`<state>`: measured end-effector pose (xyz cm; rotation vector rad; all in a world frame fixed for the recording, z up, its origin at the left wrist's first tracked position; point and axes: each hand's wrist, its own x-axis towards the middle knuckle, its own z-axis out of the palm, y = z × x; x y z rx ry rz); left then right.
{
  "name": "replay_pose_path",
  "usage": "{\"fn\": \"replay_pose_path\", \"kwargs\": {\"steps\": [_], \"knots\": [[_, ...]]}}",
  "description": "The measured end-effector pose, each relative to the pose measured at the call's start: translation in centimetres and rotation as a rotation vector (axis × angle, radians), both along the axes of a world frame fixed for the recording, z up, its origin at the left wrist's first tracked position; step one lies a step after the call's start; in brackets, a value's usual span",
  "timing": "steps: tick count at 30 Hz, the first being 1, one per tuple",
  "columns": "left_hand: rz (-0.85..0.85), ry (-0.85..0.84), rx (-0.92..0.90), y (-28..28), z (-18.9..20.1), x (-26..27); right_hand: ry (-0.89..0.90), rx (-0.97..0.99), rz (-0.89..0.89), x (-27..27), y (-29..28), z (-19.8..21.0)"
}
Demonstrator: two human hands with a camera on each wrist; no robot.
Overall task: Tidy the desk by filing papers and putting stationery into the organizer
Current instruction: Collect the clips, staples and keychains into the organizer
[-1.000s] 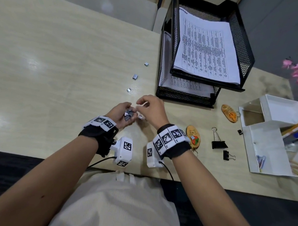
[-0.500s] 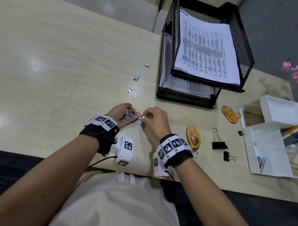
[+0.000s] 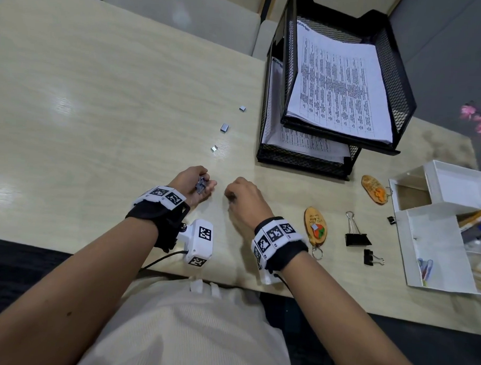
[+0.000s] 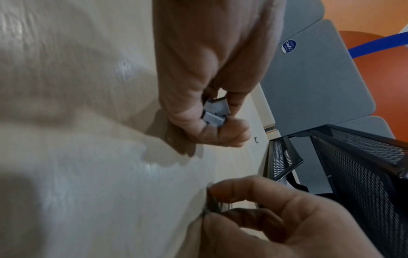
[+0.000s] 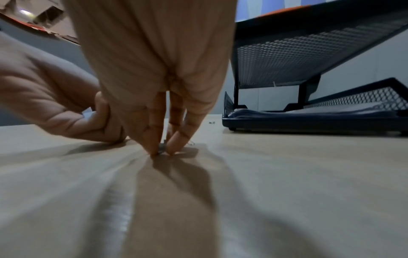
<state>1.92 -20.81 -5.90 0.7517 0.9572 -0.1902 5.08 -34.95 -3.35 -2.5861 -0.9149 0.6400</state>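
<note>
Right wrist view shows my right hand (image 5: 154,97) with its fingers (image 5: 152,139) pinched down at the worktop (image 5: 287,174) on a tiny sliver of metal, probably a staple piece (image 5: 162,151); whether it is truly gripped or only trapped against the surface I cannot tell. My left hand (image 3: 193,184) lies just beside it, fingers curled round a small clutch of staple blocks (image 3: 201,186), which the left wrist view shows as grey bars (image 4: 215,111) held between thumb and fingertips. I judge these bits light, stiff and slick, with sharp legs, and apt to crumble into single staples; better taken by the flat sides, or nudged up with a nail, than squeezed hard. Three more blocks (image 3: 224,127) lie farther out on the worktop, near the tray (image 3: 270,156) of papers (image 3: 343,84). The organizer (image 3: 437,246) stands well apart to the right, past keychains (image 3: 315,225) and binder clips (image 3: 357,237). Its far side is cut off by the frame, and my knuckles hide the pinch from the head view.
</note>
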Motion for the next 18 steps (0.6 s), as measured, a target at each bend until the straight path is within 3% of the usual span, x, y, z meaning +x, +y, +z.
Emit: {"fn": "replay_pose_path", "kwargs": {"steps": [5, 9, 14, 18], "knots": [[0.055, -0.021, 0.006, 0.5, 0.3, 0.3, 0.037, 0.026, -0.076, 0.7, 0.8, -0.4], [0.113, -0.054, -0.035, 1.5, 0.3, 0.5, 0.121, 0.183, -0.162, 1.5, 2.6, 1.3], [0.126, -0.143, -0.134, 2.8, 0.2, 1.1, 0.251, 0.363, -0.143, 3.1, 6.4, 4.1], [0.135, -0.093, -0.140, 4.3, 0.0, 1.6, 0.162, 0.343, -0.274, 7.0, 7.9, 3.5]]}}
